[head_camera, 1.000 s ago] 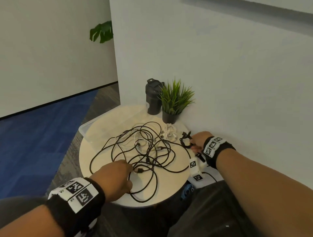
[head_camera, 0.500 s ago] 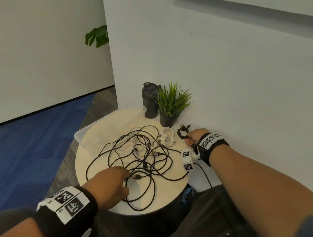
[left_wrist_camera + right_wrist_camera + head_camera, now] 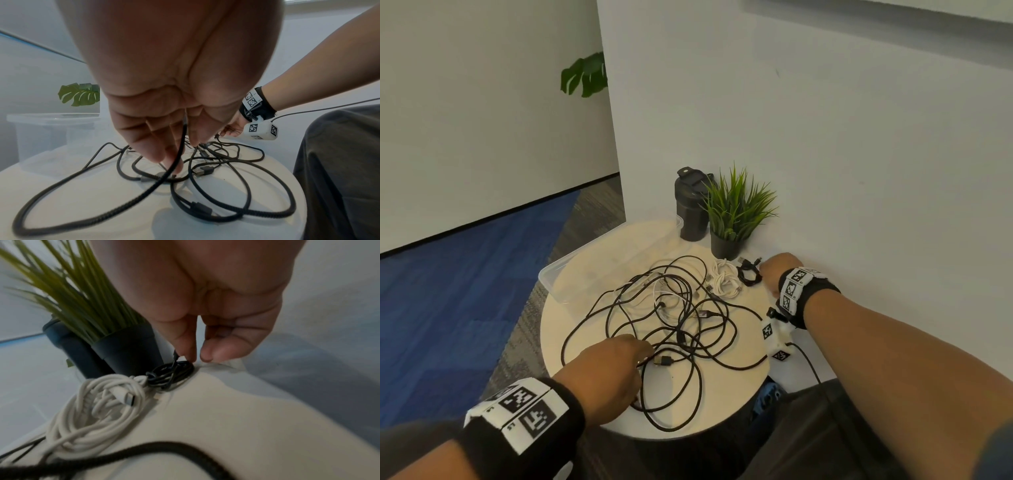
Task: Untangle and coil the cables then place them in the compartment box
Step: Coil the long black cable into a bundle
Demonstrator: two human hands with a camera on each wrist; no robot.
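- Our left hand point(image 3: 164, 97) pinches one black cable point(image 3: 176, 155) between thumb and fingers, above the tangle point(image 3: 671, 325) in the middle of the round table point(image 3: 722, 404); we judge this picks one strand out so it can be drawn free.
- Our right hand point(image 3: 205, 313) reaches down to the small black coil point(image 3: 170, 374) at the far edge of the table. Thumb and forefinger are close together at the coil's rim, but we cannot tell if they pinch it or only touch it.
- A white coil point(image 3: 98, 402) lies just beside the black one, both near the potted plant point(image 3: 732, 212), probably parked there away from the tangle.
- The clear box point(image 3: 571, 274) stands at the far left of the table, partly over its edge; no cable seems to be in it yet.
- Its compartments are hard to make out through the plastic.
- A dark bottle point(image 3: 690, 205) stands beside the plant.
- How many cables make up the tangle, we cannot count.
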